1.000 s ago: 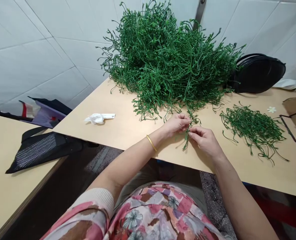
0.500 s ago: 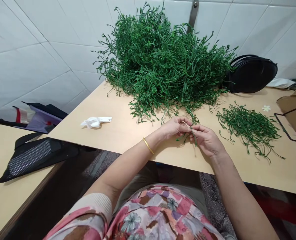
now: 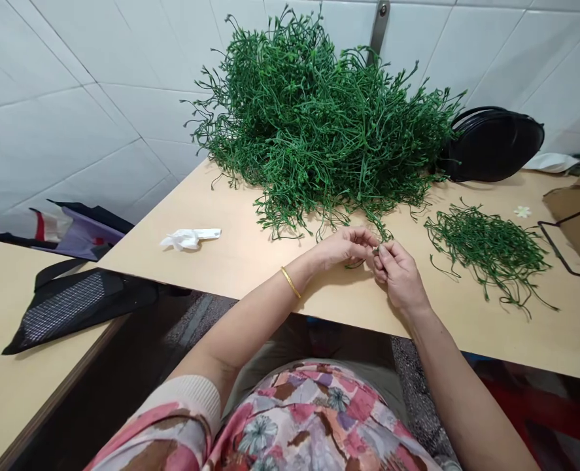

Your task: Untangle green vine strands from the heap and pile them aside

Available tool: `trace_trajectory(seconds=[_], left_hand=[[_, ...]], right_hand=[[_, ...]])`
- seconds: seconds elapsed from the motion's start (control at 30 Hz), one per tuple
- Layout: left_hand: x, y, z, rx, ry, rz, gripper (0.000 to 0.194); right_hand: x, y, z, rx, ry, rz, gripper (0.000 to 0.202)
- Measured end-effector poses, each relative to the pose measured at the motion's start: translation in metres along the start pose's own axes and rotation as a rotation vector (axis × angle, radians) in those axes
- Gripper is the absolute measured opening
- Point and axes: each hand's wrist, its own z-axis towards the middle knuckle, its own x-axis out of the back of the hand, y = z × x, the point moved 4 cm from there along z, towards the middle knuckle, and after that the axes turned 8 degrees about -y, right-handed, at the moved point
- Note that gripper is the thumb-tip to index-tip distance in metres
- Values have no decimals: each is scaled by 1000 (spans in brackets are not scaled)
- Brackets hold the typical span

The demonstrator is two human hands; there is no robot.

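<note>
My left hand (image 3: 347, 249) and my right hand (image 3: 398, 275) meet over the table in front of me, their fingertips close together. Between them is a thin green artificial stem (image 3: 352, 265), mostly hidden by the fingers. The right thumb and forefinger pinch its upper part, while the left fingers are closed around it from the other side. Just beyond the hands lies a large heap of green artificial stems (image 3: 314, 124) with small budded tips. To the right of my right hand is a smaller loose pile of green stems (image 3: 488, 248).
A crumpled white tissue (image 3: 186, 239) lies on the table (image 3: 240, 275) to the left. At the back right stand a black pouch (image 3: 495, 145) and a brown cardboard piece (image 3: 577, 222), with a small white flower (image 3: 522, 211) nearby. A black mesh bag (image 3: 68, 304) rests on the left table.
My right hand has curled its fingers inward and turned, moving slightly left towards my left hand. Less of the green stem shows below the fingers. The piles have not changed.
</note>
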Motion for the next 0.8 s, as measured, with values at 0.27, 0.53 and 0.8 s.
trace_trajectory(seconds=[0.27, 0.53, 0.8], left_hand=[[3, -12, 8, 26, 195, -150, 17], [12, -11, 12, 28, 418, -239, 28], [7, -9, 10, 34, 247, -324, 22]], right_hand=[[-11, -14, -5, 285, 52, -977, 22], [-45, -44, -48, 468, -175, -1001, 20], [-1, -34, -32, 92, 257, -271, 23]])
